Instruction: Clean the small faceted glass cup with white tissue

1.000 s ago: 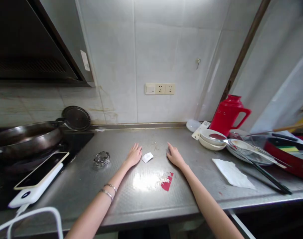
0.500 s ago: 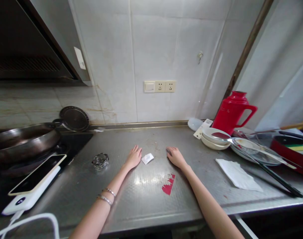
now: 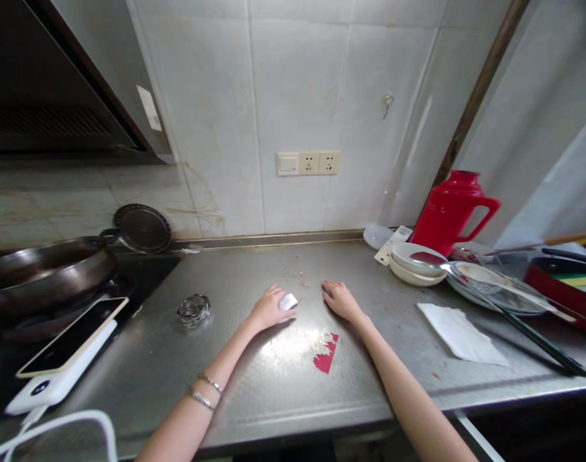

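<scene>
My left hand (image 3: 268, 310) is on the steel countertop, thumb and fingers spread around a small folded white paper (image 3: 288, 301). The paper's left part is covered by the hand, and I see no firm grip on it. To the right, my right hand (image 3: 339, 300) rests palm down with its fingers loosely stretched. A dark patch shows by its fingertips; whether it is shadow or an object I cannot tell. Nearer the front edge, between my forearms, lies a torn-edged red patch (image 3: 325, 358).
On the left are a wire scrubber (image 3: 194, 310), a phone (image 3: 76, 335) on a white power bank, and a pan (image 3: 47, 273) on the stove. At right stand a red thermos (image 3: 447, 215), stacked bowls (image 3: 418, 273), a plate with utensils, and a white napkin (image 3: 461, 333).
My left hand has shifted right and opened around the small white paper, which was beside it before. The right hand stays in nearly the same place.
</scene>
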`<state>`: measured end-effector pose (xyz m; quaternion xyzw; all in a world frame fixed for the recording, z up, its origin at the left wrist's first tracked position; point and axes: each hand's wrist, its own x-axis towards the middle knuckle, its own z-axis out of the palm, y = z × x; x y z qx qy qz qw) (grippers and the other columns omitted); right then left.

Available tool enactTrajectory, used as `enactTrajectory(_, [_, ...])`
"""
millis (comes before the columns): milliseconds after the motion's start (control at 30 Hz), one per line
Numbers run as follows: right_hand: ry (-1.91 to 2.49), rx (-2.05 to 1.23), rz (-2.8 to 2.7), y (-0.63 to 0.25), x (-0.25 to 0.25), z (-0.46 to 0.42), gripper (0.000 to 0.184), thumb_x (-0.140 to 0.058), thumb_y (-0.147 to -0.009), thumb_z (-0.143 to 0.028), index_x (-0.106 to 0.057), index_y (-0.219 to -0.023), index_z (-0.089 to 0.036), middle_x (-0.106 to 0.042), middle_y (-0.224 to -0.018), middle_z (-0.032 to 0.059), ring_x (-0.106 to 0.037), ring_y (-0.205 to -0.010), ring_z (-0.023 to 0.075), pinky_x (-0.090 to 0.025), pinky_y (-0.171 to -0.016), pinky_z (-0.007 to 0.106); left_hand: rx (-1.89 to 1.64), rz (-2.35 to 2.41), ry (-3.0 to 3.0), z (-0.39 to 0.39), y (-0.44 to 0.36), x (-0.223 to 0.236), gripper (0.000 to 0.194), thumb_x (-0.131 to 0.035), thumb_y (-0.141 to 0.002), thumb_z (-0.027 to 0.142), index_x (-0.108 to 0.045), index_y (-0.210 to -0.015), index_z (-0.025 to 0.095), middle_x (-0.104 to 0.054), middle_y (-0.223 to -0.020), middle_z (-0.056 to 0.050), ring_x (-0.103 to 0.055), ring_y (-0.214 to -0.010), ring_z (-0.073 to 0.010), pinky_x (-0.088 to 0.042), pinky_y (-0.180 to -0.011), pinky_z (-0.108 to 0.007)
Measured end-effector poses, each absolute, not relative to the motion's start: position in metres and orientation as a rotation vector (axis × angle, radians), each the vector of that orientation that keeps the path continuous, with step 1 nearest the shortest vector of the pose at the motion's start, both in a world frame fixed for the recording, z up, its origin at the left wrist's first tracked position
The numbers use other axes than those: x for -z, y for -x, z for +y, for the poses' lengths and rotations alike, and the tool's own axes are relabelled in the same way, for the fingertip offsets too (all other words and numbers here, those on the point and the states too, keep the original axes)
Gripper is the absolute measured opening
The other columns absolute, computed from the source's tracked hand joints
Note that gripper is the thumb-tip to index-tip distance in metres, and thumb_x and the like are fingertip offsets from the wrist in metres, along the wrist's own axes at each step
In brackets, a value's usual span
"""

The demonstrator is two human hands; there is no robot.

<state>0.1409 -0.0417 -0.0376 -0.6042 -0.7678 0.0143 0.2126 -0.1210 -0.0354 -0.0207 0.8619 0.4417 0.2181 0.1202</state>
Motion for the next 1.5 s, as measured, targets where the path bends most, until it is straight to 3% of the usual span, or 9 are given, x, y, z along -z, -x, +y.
enactTrajectory(433, [1.67, -0.067, -2.127, -0.142, 0.037, -0.041, 0.034, -0.045, -0.087, -0.017, -0.065, -0.113, -0.011, -0.063, -0.124, 0.0162, -0.055, -0.119, 0.0236, -0.034, -0.103, 0.033, -0.641, 1.301, -2.415, -0.038, 0.118, 0.023, 0.041, -0.071, -0.073, 0.035, -0.067, -0.108, 0.013, -0.06, -0.128, -0.015, -0.044, -0.131, -0.0312, -0.034, -0.11, -0.042])
enactTrajectory(700, [1.617, -0.11, -2.062, -0.141, 0.04, -0.042, 0.034, -0.045, -0.085, -0.014, -0.065, -0.112, -0.01, -0.063, -0.123, 0.0184, -0.055, -0.119, 0.0256, -0.034, -0.105, 0.037, -0.721, 1.251, -2.404, -0.038, 0.119, 0.02, 0.035, -0.069, -0.074, 0.03, -0.068, -0.106, 0.017, -0.066, -0.12, -0.011, -0.048, -0.128, -0.029, -0.034, -0.11, -0.042])
enactTrajectory(900, [1.544, -0.187, -1.928, -0.131, 0.038, -0.042, 0.043, -0.048, -0.082, -0.016, -0.058, -0.124, -0.011, -0.056, -0.133, 0.0183, -0.048, -0.128, 0.0268, -0.033, -0.109, 0.043, -0.803, 1.235, -2.353, -0.036, 0.119, 0.024, 0.041, -0.067, -0.076, 0.03, -0.065, -0.114, 0.014, -0.062, -0.126, -0.014, -0.048, -0.128, -0.0282, -0.037, -0.108, -0.04])
enactTrajectory(967, [1.475, -0.316, -1.856, -0.125, 0.035, -0.043, 0.044, -0.049, -0.083, -0.02, -0.057, -0.126, -0.014, -0.057, -0.132, 0.0156, -0.051, -0.125, 0.0252, -0.038, -0.106, 0.042, -0.858, 1.239, -2.302, -0.038, 0.119, 0.023, 0.043, -0.067, -0.076, 0.032, -0.064, -0.116, 0.016, -0.06, -0.129, -0.014, -0.052, -0.125, -0.0275, -0.039, -0.106, -0.039])
enactTrajectory(1067, [1.226, -0.795, -1.634, -0.113, 0.027, -0.047, 0.047, -0.057, -0.08, -0.025, -0.057, -0.127, -0.019, -0.059, -0.131, 0.0125, -0.056, -0.12, 0.0248, -0.043, -0.102, 0.042, -0.923, 1.223, -2.173, -0.042, 0.117, 0.016, 0.045, -0.066, -0.076, 0.036, -0.064, -0.116, 0.016, -0.065, -0.123, -0.012, -0.061, -0.113, -0.0263, -0.045, -0.099, -0.037])
enactTrajectory(1200, [0.856, -1.379, -1.398, -0.1, 0.016, -0.058, 0.069, -0.072, -0.071, -0.027, -0.048, -0.135, -0.024, -0.055, -0.136, 0.0111, -0.058, -0.117, 0.0255, -0.044, -0.101, 0.044, -0.994, 1.108, -1.992, -0.048, 0.112, 0.006, 0.045, -0.063, -0.079, 0.041, -0.064, -0.116, 0.015, -0.07, -0.11, -0.009, -0.065, -0.1, -0.0238, -0.049, -0.09, -0.033])
enactTrajectory(1367, [0.756, -1.562, -1.355, -0.089, 0.008, -0.069, 0.086, -0.077, -0.066, -0.023, -0.037, -0.141, -0.022, -0.06, -0.129, 0.0118, -0.059, -0.113, 0.0226, -0.042, -0.102, 0.04, -1.046, 0.98, -1.837, -0.05, 0.108, 0.002, 0.048, -0.063, -0.079, 0.041, -0.062, -0.116, 0.012, -0.069, -0.114, -0.012, -0.064, -0.103, -0.0247, -0.049, -0.089, -0.033])
enactTrajectory(1500, [0.784, -1.574, -1.321, -0.087, 0.005, -0.072, 0.093, -0.078, -0.065, -0.026, -0.03, -0.145, -0.022, -0.067, -0.116, 0.0108, -0.065, -0.102, 0.0233, -0.051, -0.089, 0.039, -1.024, 0.939, -1.825, -0.052, 0.108, -0.001, 0.045, -0.063, -0.08, 0.041, -0.063, -0.115, 0.013, -0.07, -0.109, -0.011, -0.065, -0.099, -0.0237, -0.05, -0.086, -0.033])
